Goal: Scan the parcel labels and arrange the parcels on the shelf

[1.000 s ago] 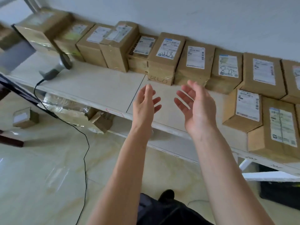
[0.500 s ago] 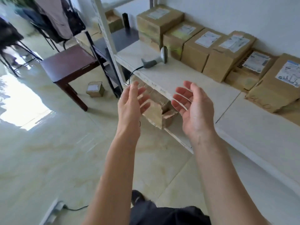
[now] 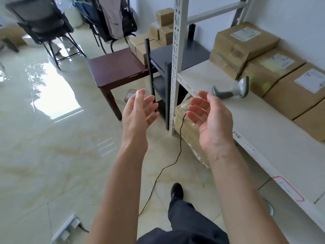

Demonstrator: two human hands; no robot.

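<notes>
Both hands, left hand point(image 3: 139, 113) and right hand point(image 3: 210, 118), hover palms-inward with relaxed fingers, grasping nothing, while labelled parcels point(image 3: 274, 67) sit on the shelf point(image 3: 263, 124) beyond the right hand, behind a scanner point(image 3: 232, 88).

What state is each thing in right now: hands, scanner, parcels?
Left hand: open, empty, palm inward.
Right hand: open, empty, palm inward.
Scanner: lying on shelf, untouched.
Shelf parcels: lined along wall, labels up.
Floor parcel: by brown table, not shelved.
</notes>
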